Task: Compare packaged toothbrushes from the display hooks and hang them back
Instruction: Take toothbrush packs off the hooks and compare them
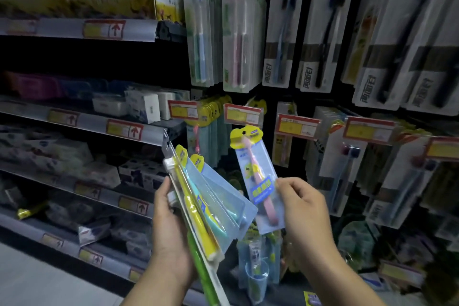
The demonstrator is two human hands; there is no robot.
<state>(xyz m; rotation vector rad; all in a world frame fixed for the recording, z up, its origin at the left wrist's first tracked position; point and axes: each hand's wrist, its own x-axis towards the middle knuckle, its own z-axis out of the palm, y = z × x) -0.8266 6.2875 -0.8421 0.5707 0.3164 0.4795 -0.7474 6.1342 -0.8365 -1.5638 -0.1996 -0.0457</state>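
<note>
While facing rows of hanging packs in a dim shop, a person fans a bundle of toothbrush packs in the left hand, fingers curled round their lower halves. It looks like 4 packs, though overlap blurs the count. The right hand pinches 1 pink toothbrush pack by its lower edge, upright, just beside the bundle. Yellow price tags line the rows behind.
</note>
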